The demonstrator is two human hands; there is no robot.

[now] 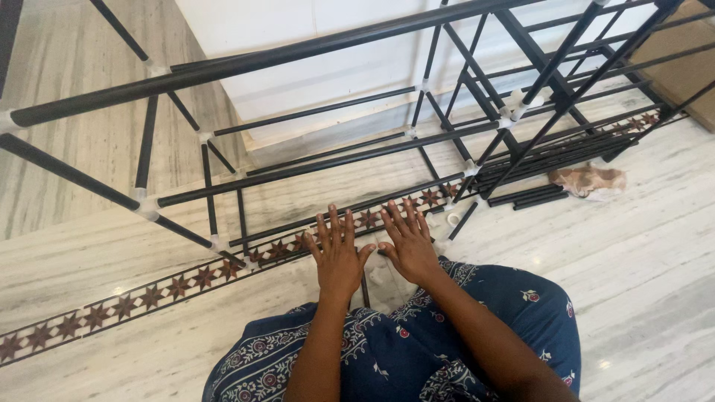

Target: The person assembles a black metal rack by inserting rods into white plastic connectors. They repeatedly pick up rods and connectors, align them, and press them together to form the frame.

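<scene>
Here, nearest, the person's lap is covered by blue patterned cloth (417, 350). Just past the knees both hands lie flat, palms down. The left hand (339, 257) has its grip spread, fingers fanned toward 12 o'clock, holding nothing. The right hand (408, 246) is just beside it, thumbs nearly touching, grip likewise spread and empty. Both seem to rest on a low black rod (350, 210) of the frame (328, 160), above the floor's star-patterned border (149, 296); contact is hard to tell. At 1 o'clock of the right hand lies a small white ring (453, 219). Farther, at 2 o'clock, loose black rods (538, 196) lie beside a crumpled wrapper (588, 181).
</scene>
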